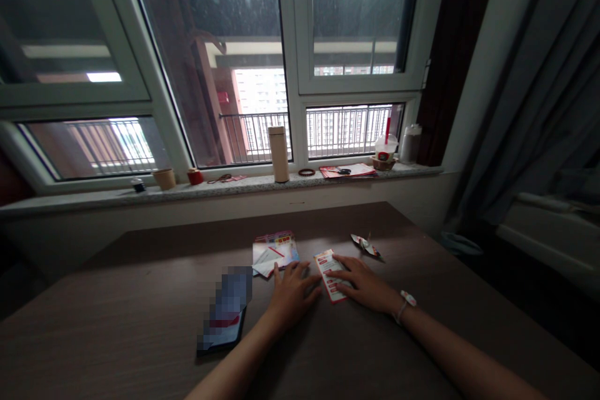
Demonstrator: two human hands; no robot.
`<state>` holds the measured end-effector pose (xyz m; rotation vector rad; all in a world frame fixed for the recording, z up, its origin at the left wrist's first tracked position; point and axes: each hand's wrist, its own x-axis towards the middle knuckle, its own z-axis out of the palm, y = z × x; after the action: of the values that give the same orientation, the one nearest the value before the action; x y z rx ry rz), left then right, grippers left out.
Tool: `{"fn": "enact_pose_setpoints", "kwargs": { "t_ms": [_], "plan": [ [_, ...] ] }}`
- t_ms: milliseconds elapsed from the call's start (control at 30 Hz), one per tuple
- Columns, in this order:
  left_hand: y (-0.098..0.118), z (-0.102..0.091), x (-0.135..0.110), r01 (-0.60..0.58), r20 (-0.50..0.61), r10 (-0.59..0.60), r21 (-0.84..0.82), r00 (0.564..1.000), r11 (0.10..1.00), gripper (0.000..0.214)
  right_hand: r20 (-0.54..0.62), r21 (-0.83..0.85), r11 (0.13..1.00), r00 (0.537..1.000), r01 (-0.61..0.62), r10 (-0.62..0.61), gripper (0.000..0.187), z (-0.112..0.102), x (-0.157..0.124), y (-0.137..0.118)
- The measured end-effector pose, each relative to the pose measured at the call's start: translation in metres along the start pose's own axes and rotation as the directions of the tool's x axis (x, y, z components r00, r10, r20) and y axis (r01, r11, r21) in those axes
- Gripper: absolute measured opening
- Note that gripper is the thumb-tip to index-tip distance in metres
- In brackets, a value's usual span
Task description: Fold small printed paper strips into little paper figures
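Note:
A narrow printed paper strip with red markings lies slanted on the brown table. My right hand rests on the strip's right side, its fingers stretched flat and apart. Just left of the strip, my left hand lies on the table with spread fingers, fingertips close to the paper's left edge. Beyond the left hand is a small pile of colourful leaflets, with a white folded piece on top. A folded paper shape with thin points sits behind my right hand.
A phone, its screen blurred out, lies left of my left forearm. Along the windowsill stand a beige flask, a paper cup, a drink cup with red straw, and scissors on papers.

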<state>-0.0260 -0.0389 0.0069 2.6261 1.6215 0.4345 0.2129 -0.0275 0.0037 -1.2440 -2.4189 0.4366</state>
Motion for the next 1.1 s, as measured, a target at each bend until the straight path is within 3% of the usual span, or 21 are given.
{"fn": "enact_pose_setpoints", "kwargs": {
  "t_ms": [233, 367, 733, 1100],
  "plan": [
    [-0.004, -0.002, 0.004, -0.043, 0.156, 0.050, -0.048, 0.987, 0.998, 0.039, 0.009, -0.018, 1.000, 1.000, 0.010, -0.009, 0.043, -0.001, 0.000, -0.001],
    [-0.008, -0.001, 0.007, -0.089, 0.188, 0.101, -0.072, 0.977, 0.993, 0.039, 0.002, -0.025, 1.000, 1.000, 0.012, -0.012, 0.043, -0.001, 0.000, -0.003],
    [-0.010, 0.004, 0.010, -0.070, 0.133, 0.079, -0.075, 0.988, 0.995, 0.051, 0.003, -0.022, 1.000, 1.000, 0.021, -0.021, 0.043, 0.000, 0.001, 0.000],
    [-0.014, 0.005, 0.019, -0.080, 0.068, 0.083, -0.056, 0.994, 0.995, 0.038, -0.008, -0.016, 1.000, 1.000, 0.025, -0.025, 0.042, 0.000, 0.001, 0.000]
  ]
}}
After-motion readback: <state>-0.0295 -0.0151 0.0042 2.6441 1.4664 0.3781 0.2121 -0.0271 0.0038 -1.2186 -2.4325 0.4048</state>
